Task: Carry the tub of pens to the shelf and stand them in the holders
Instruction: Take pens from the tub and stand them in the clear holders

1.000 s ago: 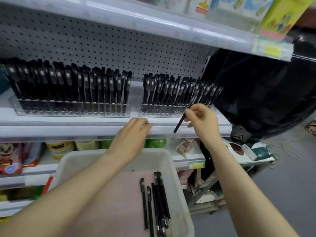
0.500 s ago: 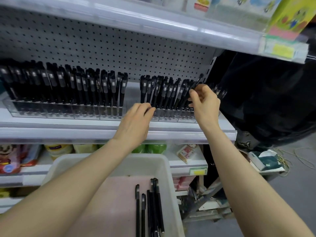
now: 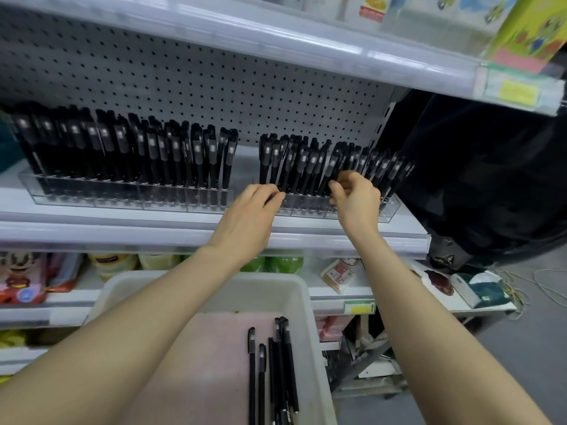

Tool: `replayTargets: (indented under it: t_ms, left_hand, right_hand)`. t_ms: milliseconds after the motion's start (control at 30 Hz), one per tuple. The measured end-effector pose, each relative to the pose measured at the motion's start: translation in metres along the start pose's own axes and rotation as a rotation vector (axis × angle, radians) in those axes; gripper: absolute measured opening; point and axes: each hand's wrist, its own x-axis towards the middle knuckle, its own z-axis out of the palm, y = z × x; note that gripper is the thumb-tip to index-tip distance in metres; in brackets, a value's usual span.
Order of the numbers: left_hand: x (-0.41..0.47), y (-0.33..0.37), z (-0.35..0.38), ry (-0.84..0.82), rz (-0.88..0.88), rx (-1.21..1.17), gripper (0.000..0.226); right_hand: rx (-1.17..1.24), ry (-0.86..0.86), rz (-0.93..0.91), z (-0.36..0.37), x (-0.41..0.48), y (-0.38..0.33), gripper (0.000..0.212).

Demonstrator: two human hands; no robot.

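1. Pens [image 3: 276, 372] for this task are now in two places. A few lie loose at the right side of the white tub [image 3: 310, 302], near and low. Many more already stand in the two clear holders on the shelf [image 3: 153, 231].
2. The right hand [image 3: 357, 200] is at the right holder [image 3: 389, 210]. Its thumb and fingers are closed narrow on a single pen [image 3: 331, 168] among the standing ones.
3. What changed: a second ago this hand held that pen slanted in the free air, in front of the shelf edge. Now the pen is inside the row. Its lower end is hidden behind the hand, so I cannot tell if it sits fully down.
4. The left hand [image 3: 248, 219] has also moved, from the shelf edge up to the left front of the same holder. Its fingers are only a little bent and touch there. I see nothing held in it, and I think it steadies the holder.
5. For the task this means the carrying is done, since the tub is just below the shelf, and one more pen is almost placed.
6. I judge the next need is to release this pen and go back to the tub. The row leans to the right and is crowded, so a careless release could tip the neighbours.
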Motion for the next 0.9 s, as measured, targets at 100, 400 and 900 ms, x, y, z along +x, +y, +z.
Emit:
replayTargets:
  t_ms: [100,400,900]
  left_hand:
    - [-0.012,-0.003,-0.001,0.007,0.042,-0.011,0.058]
    - [-0.095,-0.013,-0.001,-0.008,0.097,-0.128,0.043]
    - [-0.151,-0.039,0.05,-0.079,0.043,-0.049,0.079]
  right_hand:
    - [0.0,0.033,0.003,0.001,-0.007,0.0,0.022]
    - [0.149,0.163,0.048,0.012,-0.078,-0.005,0.017]
    - [-0.484,-0.65,0.194,0.083,-0.211,0.013,0.025]
